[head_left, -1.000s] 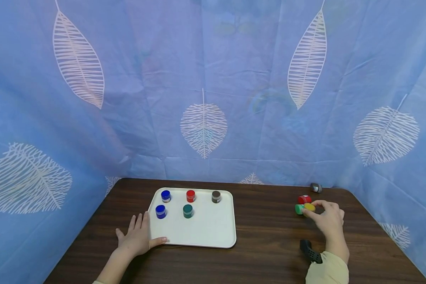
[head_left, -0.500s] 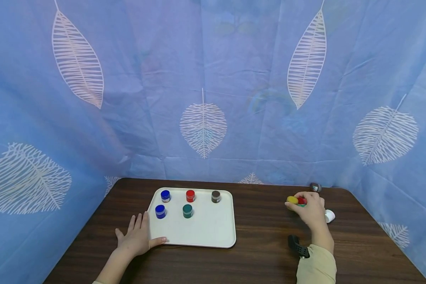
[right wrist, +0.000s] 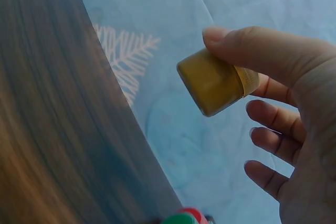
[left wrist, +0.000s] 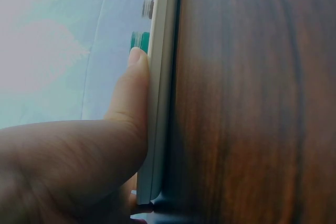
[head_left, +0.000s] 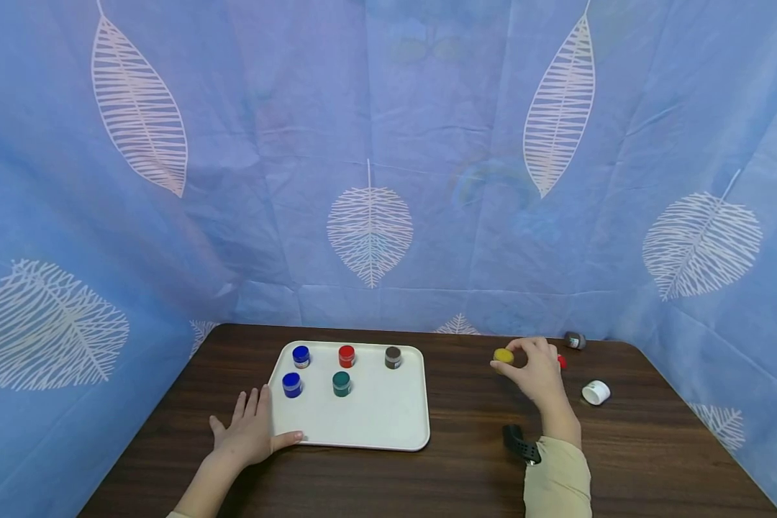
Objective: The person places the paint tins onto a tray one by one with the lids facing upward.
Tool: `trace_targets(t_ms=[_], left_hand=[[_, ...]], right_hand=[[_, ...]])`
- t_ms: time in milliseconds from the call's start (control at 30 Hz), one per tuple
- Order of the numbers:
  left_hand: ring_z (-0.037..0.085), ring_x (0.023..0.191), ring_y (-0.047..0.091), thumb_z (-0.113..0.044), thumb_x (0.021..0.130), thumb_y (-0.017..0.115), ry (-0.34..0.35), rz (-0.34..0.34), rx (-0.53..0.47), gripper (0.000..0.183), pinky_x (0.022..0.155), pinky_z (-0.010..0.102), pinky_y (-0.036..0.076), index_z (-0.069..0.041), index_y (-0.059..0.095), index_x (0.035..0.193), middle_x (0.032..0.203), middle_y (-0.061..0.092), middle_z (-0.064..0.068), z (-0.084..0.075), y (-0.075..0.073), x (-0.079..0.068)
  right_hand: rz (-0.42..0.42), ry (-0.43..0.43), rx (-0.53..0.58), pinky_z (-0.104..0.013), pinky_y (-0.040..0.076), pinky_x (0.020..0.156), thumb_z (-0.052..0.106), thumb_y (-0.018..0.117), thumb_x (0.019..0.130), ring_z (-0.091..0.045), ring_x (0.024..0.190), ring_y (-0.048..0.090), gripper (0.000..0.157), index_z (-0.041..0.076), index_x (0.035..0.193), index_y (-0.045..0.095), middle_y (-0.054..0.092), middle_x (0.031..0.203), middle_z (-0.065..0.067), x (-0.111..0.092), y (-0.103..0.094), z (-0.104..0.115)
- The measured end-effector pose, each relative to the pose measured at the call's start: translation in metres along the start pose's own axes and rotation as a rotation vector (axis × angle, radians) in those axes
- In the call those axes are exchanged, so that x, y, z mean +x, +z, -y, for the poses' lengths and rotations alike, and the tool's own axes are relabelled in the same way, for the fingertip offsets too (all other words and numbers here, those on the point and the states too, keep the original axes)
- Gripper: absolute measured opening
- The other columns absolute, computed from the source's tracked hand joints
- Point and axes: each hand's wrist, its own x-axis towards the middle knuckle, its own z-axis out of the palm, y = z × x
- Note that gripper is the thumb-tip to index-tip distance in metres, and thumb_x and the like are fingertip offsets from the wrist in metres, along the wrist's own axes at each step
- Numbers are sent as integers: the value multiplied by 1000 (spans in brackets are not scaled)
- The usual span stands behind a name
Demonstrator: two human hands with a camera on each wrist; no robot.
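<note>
My right hand (head_left: 539, 374) pinches a small yellow paint jar (head_left: 503, 356) between thumb and fingers, raised above the table to the right of the tray. In the right wrist view the jar (right wrist: 210, 82) is tilted, its other fingers loosely bent. My left hand (head_left: 249, 432) rests at the front left corner of a white tray (head_left: 375, 421), fingers spread along the left side and thumb over the front rim. On the tray stand two blue jars (head_left: 292, 385), a red jar (head_left: 346, 355), a brown jar (head_left: 393, 357) and a dark green jar (head_left: 342, 383).
Right of the tray, a white jar (head_left: 596, 392) lies on its side and a dark jar (head_left: 575, 340) lies by the back edge. A red jar (head_left: 562, 362) is mostly hidden behind my right hand; a green jar (right wrist: 178, 219) shows beside it in the right wrist view. A curtain hangs behind.
My right hand has carried the yellow jar leftward and up, away from the other loose jars, bringing the white jar into sight. The left hand stays on the tray.
</note>
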Motion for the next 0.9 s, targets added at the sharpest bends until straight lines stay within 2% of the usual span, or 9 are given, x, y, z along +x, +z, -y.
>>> trace_targets(t_ms=[267,667,900], left_hand=[[55,145,11,-85,67,58,3,-2,3,132,99,85,1,7,17,152,155,20,36,0,0,1],[54,145,11,-85,67,58,-4,10,8,132,98,86,1,7,15,152,155,20,36,-1,-1,0],[55,144,11,-86,66,58,-7,4,11,133,98,85,0,7,17,152,154,21,36,-1,0,1]], right_hand=[[15,-73,-22,-59,35,92,37,79,81,-38,109,39,40,8,104,63,51,114,-19,6,15,21],[43,-180,-36,-59,36,96,39,80,79,-34,112,44,36,12,97,64,54,115,-13,6,35,57],[68,-274,-37,-57,39,93,36,82,77,-33,109,47,33,15,95,64,55,107,-8,5,51,79]])
